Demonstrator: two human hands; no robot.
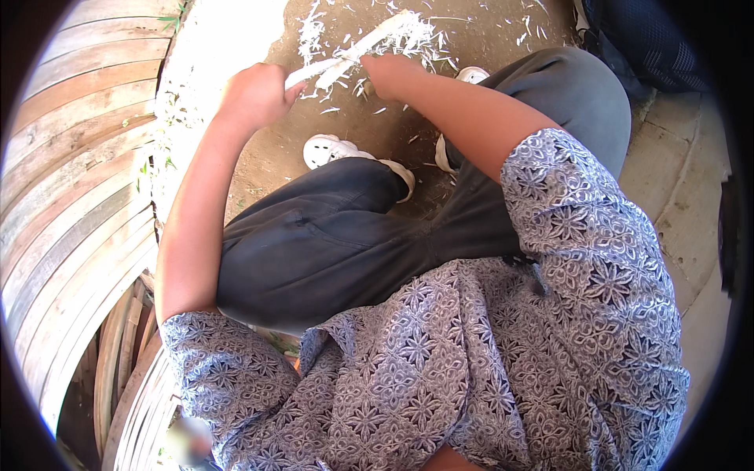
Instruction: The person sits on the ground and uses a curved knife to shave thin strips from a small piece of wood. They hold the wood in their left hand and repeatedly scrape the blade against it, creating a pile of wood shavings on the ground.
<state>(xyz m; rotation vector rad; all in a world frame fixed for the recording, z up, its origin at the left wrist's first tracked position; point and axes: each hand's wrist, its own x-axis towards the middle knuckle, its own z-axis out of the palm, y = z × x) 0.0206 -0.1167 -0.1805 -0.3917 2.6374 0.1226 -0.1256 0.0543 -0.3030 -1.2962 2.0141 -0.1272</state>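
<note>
My left hand (pixel 255 93) is closed around the near end of a pale, whitish wooden stick (pixel 378 36). The stick slants up and to the right, over the ground beyond my feet. My right hand (pixel 390 76) is closed beside the stick's middle, its fingertips close to the wood. What the right fingers hold is hidden. Strong glare makes the stretch between the hands hard to read. Thin, pale wood shavings (pixel 420 41) lie heaped and scattered under and around the stick.
Brown bare ground (pixel 377 129) spreads before me, with white shoes (pixel 334 149) on my feet. Wooden slats (pixel 86 118) line the left side. My bent legs in dark trousers (pixel 314 251) are below my hands. A dark mesh-like object (pixel 652 39) stands at the upper right.
</note>
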